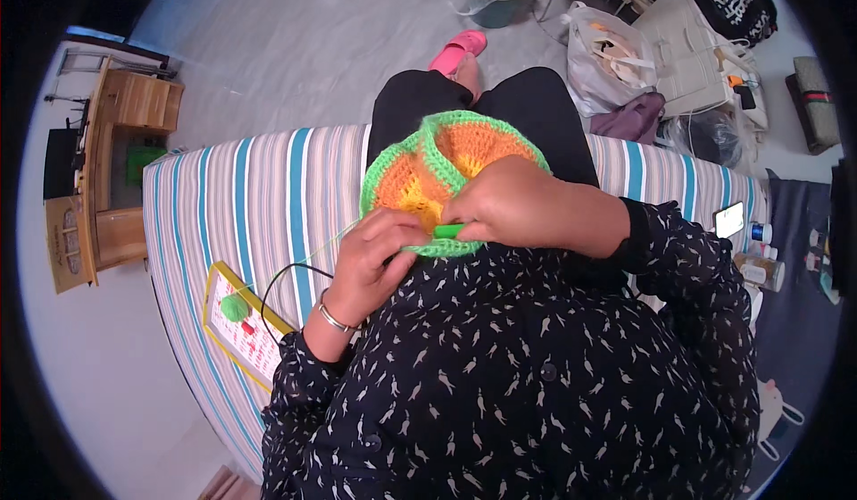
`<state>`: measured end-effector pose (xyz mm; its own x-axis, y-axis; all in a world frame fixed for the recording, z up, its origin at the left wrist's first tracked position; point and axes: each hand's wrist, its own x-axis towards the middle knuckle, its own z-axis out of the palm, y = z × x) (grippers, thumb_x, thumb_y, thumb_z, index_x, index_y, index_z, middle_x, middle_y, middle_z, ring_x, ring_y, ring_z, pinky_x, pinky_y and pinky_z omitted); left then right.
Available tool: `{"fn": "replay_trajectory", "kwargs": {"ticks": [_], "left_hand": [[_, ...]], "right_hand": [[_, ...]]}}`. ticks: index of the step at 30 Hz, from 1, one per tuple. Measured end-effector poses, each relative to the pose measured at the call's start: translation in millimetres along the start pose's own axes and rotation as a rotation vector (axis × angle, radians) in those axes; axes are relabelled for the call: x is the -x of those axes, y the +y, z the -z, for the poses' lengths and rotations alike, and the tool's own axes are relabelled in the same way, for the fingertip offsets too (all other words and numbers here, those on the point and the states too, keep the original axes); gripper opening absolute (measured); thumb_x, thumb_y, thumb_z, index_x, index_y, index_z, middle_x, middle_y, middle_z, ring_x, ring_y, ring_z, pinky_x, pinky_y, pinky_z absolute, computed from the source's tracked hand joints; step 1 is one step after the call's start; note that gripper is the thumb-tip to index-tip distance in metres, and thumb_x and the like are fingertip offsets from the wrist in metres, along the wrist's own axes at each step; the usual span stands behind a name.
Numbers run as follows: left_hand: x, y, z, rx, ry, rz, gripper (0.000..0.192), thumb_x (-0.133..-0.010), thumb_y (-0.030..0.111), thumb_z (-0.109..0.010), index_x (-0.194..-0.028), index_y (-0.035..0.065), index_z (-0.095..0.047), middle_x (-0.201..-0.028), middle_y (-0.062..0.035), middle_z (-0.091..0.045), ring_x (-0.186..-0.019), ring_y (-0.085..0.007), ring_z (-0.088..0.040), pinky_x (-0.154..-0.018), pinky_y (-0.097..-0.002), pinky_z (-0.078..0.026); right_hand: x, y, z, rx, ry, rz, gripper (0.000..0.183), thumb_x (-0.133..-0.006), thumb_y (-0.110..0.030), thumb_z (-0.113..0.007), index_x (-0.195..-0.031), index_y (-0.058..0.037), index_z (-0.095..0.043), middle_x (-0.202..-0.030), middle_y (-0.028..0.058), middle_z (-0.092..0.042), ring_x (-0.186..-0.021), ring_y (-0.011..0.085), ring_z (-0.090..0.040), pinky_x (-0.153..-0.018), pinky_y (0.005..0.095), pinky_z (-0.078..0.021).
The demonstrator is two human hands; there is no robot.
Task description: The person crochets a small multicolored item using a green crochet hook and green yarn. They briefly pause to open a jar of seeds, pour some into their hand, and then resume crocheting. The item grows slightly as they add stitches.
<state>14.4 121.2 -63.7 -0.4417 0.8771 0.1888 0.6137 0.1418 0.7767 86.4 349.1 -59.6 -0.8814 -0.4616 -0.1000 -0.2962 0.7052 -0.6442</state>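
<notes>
A crocheted piece (402, 182) in yellow, orange and light green yarn lies over my lap, its green-edged rim wavy and folded. My left hand (378, 252) pinches the near left edge of it. In my right hand (509, 202) is a green handle (448, 231), likely of a crochet hook, held close against the near edge; its tip is hidden by fingers and yarn. From my left hand a thin green strand runs left to a ball of green yarn (234, 308), which rests on a yellow-framed white board (244, 339) bearing writing.
I sit on a striped bed cover (268, 185). A phone (729, 219) and several jars (760, 271) are at the right. Beyond my knees stand a lined bin (495, 4) and a stuffed white bag (609, 61). Wooden furniture (137, 101) stands at the left.
</notes>
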Motion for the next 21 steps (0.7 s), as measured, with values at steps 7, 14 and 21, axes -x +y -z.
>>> {"fn": "replay_trajectory", "kwargs": {"ticks": [7,14,21], "left_hand": [[11,-5,10,0.064,0.219,0.003,0.02,-0.071,-0.005,-0.063,-0.088,0.0032,-0.061,-0.107,-0.0108,-0.061,-0.09,-0.0241,-0.062,-0.081,-0.0333,-0.049],[6,-11,11,0.353,0.142,0.149,0.013,-0.085,-0.001,-0.059,-0.097,0.0018,-0.055,-0.109,-0.0117,-0.06,-0.097,-0.0157,-0.058,-0.087,-0.0298,-0.047],[-12,8,10,0.498,0.179,0.221,0.031,-0.079,-0.003,-0.064,-0.109,0.0024,-0.058,-0.1,-0.0019,-0.062,-0.095,-0.0116,-0.06,-0.084,-0.0255,-0.046]], "right_hand": [[21,-6,32,0.036,0.046,-0.044,0.019,-0.08,-0.018,-0.062,-0.096,-0.0067,-0.06,-0.08,0.0103,-0.062,-0.076,0.0312,-0.062,-0.066,0.0403,-0.0466],[43,-11,49,-0.291,0.174,-0.192,0.021,-0.088,-0.014,-0.057,-0.107,-0.0065,-0.057,-0.09,0.015,-0.064,-0.079,0.0342,-0.062,-0.071,0.038,-0.0474],[41,-17,46,-0.176,0.352,-0.067,0.026,-0.088,-0.012,-0.056,-0.113,-0.0079,-0.058,-0.094,0.0165,-0.065,-0.082,0.0325,-0.063,-0.071,0.0354,-0.0477]]}}
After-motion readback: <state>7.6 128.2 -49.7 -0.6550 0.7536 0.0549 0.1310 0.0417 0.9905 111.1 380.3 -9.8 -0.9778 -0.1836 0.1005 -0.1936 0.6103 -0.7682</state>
